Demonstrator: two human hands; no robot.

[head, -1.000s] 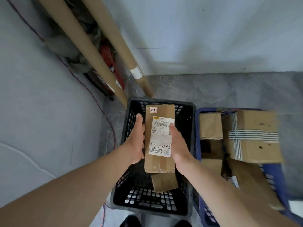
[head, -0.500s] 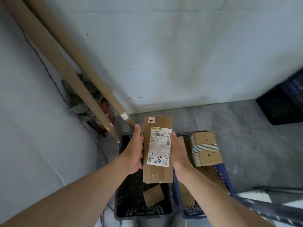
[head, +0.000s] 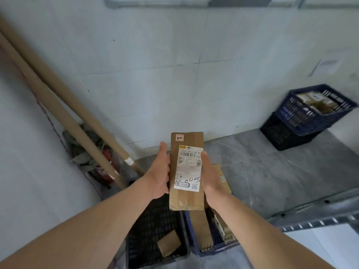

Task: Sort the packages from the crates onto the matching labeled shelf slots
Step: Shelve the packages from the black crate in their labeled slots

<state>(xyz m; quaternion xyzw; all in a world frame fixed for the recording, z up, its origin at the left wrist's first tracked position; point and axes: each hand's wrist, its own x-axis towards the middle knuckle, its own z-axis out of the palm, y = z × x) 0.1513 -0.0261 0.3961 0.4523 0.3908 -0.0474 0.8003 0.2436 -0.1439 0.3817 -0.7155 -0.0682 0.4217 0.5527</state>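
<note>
Grey floor (head: pixel 272 171), white tiled wall (head: pixel 174 65)

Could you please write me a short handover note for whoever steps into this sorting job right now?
Hands: the left hand and right hand hold one long brown package between them, by its long edges, label up. A small sticker on its top reads 2-1.
Things: the black crate below holds one small package. The blue crate beside it holds several. More crates are stacked by the far wall, the top one holding packages.
Done: this package is out of the crate.
Left: carry it to the slot that matches its sticker; the grey shelf frame shows at right, its labels not visible. Then the rest.
</note>
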